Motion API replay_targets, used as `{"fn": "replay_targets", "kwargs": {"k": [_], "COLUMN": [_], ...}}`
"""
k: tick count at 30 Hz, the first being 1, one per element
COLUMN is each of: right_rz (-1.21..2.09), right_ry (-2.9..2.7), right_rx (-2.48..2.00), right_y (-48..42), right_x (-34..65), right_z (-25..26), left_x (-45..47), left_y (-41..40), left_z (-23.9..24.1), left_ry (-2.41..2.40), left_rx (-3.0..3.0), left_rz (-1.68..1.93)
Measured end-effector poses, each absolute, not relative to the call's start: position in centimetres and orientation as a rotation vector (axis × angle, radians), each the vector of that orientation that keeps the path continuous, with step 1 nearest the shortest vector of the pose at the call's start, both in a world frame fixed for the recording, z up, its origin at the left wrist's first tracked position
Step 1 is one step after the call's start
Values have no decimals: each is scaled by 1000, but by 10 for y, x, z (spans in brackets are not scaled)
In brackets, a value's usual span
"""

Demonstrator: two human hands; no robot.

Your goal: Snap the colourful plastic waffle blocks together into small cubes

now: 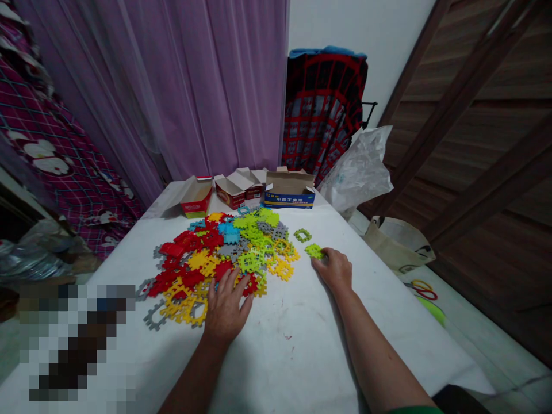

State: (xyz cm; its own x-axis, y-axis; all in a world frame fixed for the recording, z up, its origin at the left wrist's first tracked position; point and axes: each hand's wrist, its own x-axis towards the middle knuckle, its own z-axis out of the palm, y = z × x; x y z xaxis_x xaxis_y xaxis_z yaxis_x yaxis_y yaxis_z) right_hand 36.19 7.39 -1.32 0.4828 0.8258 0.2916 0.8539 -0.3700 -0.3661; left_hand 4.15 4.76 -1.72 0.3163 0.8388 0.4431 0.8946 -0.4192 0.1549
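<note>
Here, one green piece [313, 250] in narrow right grip [338, 271], one ring [307, 233] beyond, left grip [226, 307] wide on one pile [200, 260].

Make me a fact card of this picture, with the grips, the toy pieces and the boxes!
Left grip: open, spread at the near edge of the pile
Right grip: holding a green piece by its edge
Pile colours: red, yellow, green, blue, grey
Apart from pile: green piece, green ring
Far end of table: open boxes, including a red box and a blue box
Table cover: white
</note>
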Motion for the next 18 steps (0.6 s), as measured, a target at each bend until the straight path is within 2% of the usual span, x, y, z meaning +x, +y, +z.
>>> {"fn": "replay_targets", "kwargs": {"k": [18], "right_rz": [-77], "right_ry": [-1259], "right_rx": [-2337], "right_y": [67], "right_x": [350], "right_z": [-9], "left_x": [39], "left_y": [50], "left_z": [-18], "left_ry": [-1616], "left_rx": [-2490], "left_rz": [-669]}}
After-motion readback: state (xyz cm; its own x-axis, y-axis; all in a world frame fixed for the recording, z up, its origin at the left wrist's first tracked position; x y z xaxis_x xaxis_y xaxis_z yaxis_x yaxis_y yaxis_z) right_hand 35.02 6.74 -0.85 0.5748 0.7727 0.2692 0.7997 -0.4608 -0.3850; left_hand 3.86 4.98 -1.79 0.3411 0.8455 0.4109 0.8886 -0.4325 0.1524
